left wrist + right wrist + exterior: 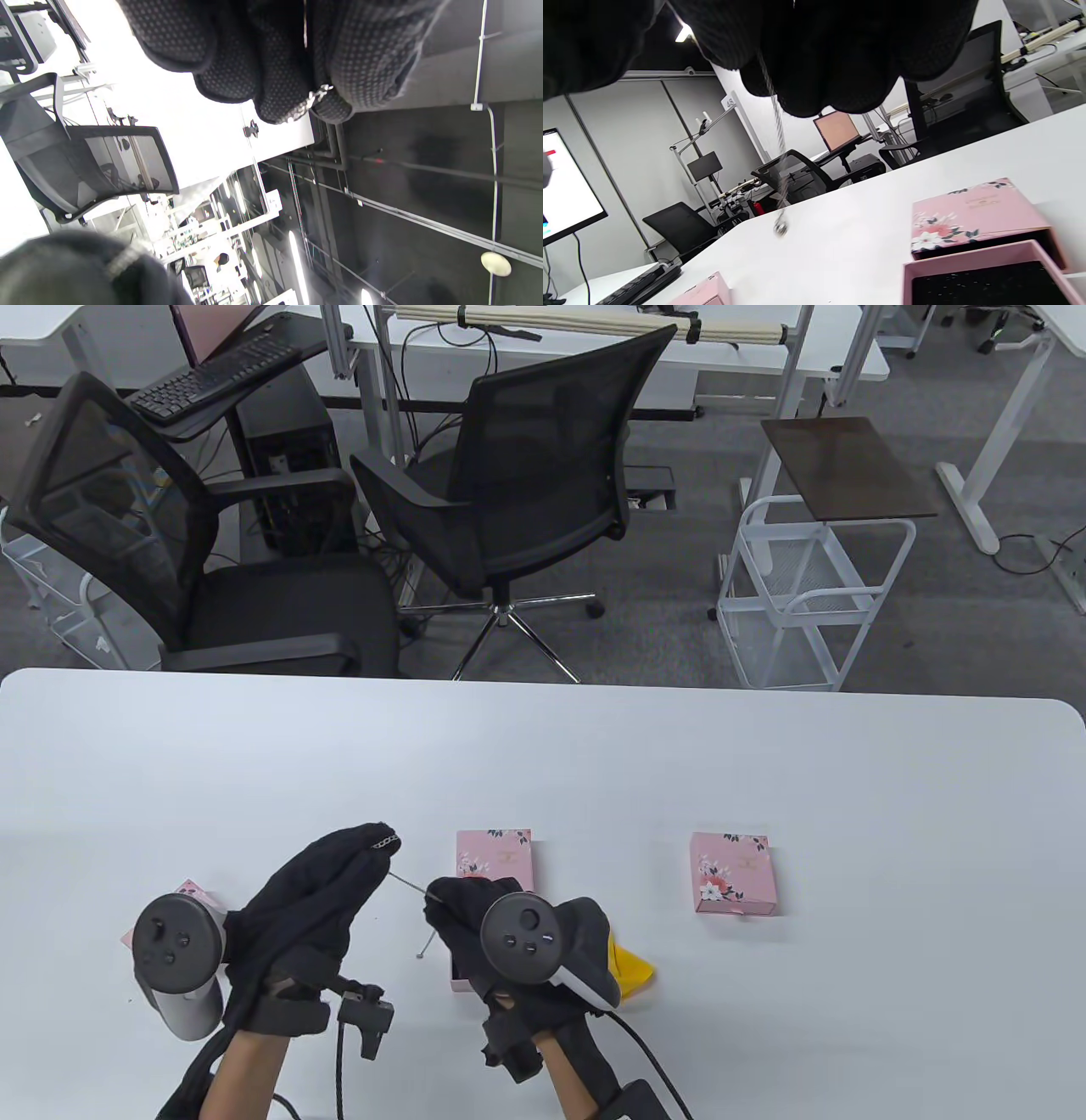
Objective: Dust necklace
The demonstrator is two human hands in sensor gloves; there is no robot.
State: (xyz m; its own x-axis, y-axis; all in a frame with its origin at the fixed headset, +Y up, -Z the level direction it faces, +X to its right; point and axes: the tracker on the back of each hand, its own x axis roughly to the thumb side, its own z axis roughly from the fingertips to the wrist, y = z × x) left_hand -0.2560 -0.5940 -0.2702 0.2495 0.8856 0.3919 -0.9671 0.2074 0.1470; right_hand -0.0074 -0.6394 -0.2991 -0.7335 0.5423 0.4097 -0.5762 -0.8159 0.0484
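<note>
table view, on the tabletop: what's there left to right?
left hand pinching the necklace → right hand gripping the chain's other part → yellow cloth → closed pink box

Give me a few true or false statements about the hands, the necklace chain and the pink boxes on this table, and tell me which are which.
1. Both hands hold the necklace. True: the left hand pinches one end and the right hand grips further along.
2. The necklace lies flat on the table. False: it hangs in the air between the hands.
3. A closed pink box sits right of the hands. True.
4. The open box has a white lining. False: its lining is black.
</note>
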